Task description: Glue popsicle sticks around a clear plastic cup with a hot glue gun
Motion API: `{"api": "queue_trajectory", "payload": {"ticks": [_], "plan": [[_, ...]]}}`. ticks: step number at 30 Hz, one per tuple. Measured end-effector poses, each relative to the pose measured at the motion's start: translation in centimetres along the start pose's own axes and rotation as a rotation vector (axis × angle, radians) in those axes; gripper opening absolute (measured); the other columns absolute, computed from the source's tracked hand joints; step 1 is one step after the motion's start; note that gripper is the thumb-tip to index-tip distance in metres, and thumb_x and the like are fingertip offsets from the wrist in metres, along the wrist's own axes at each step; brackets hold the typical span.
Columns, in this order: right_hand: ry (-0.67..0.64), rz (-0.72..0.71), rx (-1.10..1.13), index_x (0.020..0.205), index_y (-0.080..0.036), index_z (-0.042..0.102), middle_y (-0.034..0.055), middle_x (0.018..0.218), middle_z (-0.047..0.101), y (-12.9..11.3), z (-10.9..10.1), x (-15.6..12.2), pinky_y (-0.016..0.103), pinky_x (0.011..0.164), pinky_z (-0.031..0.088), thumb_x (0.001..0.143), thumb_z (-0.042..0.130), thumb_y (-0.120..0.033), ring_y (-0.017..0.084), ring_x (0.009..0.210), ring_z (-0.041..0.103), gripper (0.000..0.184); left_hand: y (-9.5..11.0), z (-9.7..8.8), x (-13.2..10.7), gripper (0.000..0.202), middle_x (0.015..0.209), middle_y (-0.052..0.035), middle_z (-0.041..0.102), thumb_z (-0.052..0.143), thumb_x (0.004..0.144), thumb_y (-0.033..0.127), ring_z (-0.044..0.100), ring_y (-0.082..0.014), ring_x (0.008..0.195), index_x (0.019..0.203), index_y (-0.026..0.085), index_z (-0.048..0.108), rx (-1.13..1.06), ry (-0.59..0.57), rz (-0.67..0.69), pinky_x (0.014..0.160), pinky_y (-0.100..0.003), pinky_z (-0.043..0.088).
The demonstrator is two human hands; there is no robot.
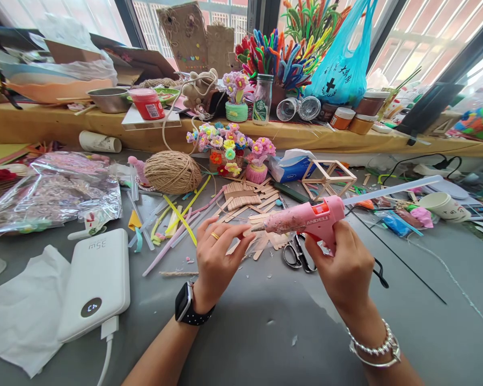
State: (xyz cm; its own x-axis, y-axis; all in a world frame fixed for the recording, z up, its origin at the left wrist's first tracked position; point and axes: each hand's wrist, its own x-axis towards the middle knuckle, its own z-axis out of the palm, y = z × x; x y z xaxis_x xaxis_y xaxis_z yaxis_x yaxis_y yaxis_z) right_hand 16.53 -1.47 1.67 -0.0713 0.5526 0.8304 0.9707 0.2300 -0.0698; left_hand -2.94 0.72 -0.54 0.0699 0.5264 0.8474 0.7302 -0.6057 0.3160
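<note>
My right hand [344, 260] grips the handle of a pink hot glue gun [301, 219], held level above the table with its nozzle pointing left. A long, pale glue stick [394, 190] sticks out of its back end. My left hand [221, 254] is raised at the nozzle tip, thumb and index fingertip close together in a pinch. Whatever lies between those fingertips is too small to make out. Behind and below the gun lie black-handled scissors [300, 254] and a spread of wooden craft sticks [241, 197].
A white power bank [99, 284] with a cable lies at left on white tissue [28, 311]. Farther back are a twine ball [172, 172], crocheted flowers [225, 142], a stick frame [329, 179] and a paper cup [445, 206]. Jars and pipe cleaners [273, 59] line the ledge.
</note>
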Motion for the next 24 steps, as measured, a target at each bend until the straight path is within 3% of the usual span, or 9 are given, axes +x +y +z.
{"api": "queue_trajectory", "payload": {"ticks": [24], "plan": [[0.001, -0.014, -0.024, 0.079, -0.018, 0.046, -0.0020, 0.059, 0.049, 0.10, 0.05, 0.03, 0.023, 0.048, 0.032, 0.078, 0.055, -0.026, 0.012, 0.052, 0.047, 0.013, 0.06, -0.08, 0.16, 0.008, 0.066, 0.0002, 0.067, 0.065, 0.073, 0.020, 0.061, -0.0147, 0.063, 0.080, 0.020, 0.060, 0.007, -0.003, 0.004, 0.084, -0.039, 0.041]]}}
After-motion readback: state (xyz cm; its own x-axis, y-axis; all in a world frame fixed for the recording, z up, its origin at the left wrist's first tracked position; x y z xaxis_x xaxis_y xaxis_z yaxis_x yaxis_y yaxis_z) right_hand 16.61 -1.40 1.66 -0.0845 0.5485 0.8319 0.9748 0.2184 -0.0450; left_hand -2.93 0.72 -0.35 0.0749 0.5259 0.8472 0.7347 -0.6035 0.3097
